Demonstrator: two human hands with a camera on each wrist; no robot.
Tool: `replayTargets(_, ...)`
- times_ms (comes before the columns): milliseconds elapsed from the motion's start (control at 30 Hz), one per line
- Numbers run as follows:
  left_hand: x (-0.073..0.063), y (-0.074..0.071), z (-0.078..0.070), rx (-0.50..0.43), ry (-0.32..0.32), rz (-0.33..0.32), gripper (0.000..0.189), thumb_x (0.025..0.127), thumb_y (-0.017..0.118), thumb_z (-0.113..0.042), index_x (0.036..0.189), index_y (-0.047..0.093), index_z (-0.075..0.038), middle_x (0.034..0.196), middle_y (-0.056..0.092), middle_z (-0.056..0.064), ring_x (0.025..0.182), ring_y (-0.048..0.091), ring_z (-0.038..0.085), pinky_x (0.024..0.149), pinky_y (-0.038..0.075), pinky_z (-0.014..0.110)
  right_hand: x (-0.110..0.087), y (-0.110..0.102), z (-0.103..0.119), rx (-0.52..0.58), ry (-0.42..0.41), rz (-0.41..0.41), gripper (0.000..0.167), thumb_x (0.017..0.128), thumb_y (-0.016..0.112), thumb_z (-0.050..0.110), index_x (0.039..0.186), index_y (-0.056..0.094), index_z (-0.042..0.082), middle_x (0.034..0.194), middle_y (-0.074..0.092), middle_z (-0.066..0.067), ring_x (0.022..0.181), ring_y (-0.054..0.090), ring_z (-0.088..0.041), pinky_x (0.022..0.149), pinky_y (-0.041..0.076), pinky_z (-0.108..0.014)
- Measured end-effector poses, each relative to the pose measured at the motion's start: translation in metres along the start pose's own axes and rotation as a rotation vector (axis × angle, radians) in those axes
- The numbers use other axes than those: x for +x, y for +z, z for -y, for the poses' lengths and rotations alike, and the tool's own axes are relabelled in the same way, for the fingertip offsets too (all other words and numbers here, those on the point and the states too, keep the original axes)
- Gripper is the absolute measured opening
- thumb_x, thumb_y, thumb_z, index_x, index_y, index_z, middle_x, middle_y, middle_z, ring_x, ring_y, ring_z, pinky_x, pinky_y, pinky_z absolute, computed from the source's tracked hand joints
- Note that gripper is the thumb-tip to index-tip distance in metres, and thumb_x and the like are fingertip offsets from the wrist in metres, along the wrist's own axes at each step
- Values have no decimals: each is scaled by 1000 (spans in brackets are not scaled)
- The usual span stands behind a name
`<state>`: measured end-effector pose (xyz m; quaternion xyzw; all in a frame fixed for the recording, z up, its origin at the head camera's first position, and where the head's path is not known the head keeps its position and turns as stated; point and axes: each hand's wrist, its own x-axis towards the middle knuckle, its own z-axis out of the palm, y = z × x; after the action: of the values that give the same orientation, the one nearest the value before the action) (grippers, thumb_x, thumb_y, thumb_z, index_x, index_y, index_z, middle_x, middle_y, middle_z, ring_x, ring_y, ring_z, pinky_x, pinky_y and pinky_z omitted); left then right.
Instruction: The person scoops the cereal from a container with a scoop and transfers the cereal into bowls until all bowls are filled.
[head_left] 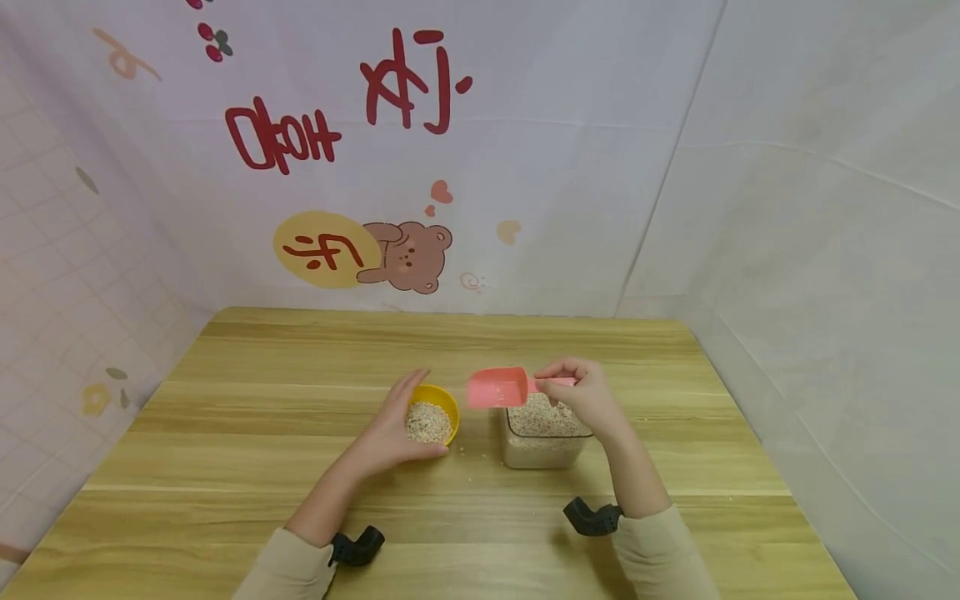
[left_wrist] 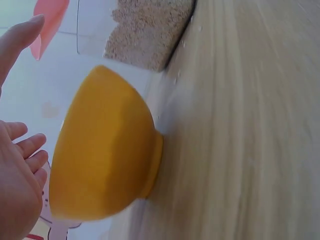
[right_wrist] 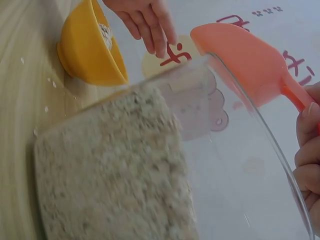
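Note:
A yellow bowl (head_left: 454, 408) holding oat flakes (head_left: 428, 422) stands on the table, left of centre. My left hand (head_left: 392, 429) is spread beside it, thumb at the near side and fingers at the far side. The left wrist view shows these fingers (left_wrist: 31, 150) extended at rim height, with no grip on the bowl. My right hand (head_left: 588, 396) grips the handle of a pink scoop (head_left: 498, 388), held above a clear container (head_left: 542, 454) of oats. Only a few flakes show in the scoop. It hangs over the container's left edge.
Loose flakes (right_wrist: 47, 95) lie scattered on the wooden table (head_left: 337, 350) between bowl and container. Behind the table hangs a white printed cloth (head_left: 562, 167), with more cloth at both sides. Dark wrist mounts (head_left: 592, 517) sit on both forearms.

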<state>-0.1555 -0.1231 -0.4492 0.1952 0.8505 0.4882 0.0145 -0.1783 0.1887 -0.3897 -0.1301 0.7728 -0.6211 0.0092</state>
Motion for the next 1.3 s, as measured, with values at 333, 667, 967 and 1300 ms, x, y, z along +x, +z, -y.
replayTargets(333, 14, 15, -13, 40, 42, 49, 115, 64, 87, -47, 153, 18, -25, 157, 15, 5, 141, 19, 27, 108, 24, 56, -13, -26, -7, -26, 26, -60, 15, 84, 72, 7, 94, 70, -4, 71, 64, -6, 61, 58, -30, 52, 43, -27)
replayTargets(667, 26, 31, -29, 23, 76, 79, 113, 67, 85, -47, 154, 16, -28, 158, 12, 3, 141, 17, 26, 108, 23, 56, -20, -48, -12, -68, 36, -101, 17, 85, 71, 9, 95, 69, -6, 68, 63, -11, 58, 55, -16, 45, 32, -25)
replayTargets(967, 36, 47, -36, 4, 73, 109, 114, 66, 88, -38, 154, 16, -27, 158, 12, 3, 142, 15, 26, 108, 22, 57, -22, -56, -16, -125, 40, -107, 20, 86, 71, 10, 96, 69, -7, 66, 63, -3, 58, 55, -16, 45, 30, -26)
replayTargets(1300, 42, 60, -41, -2, 49, 143, 116, 65, 87, -44, 154, 14, -29, 159, 10, 1, 142, 16, 27, 107, 23, 57, -20, -59, -23, -188, 67, -111, 19, 85, 71, 12, 94, 70, -5, 64, 62, -3, 60, 56, -16, 46, 32, -25)
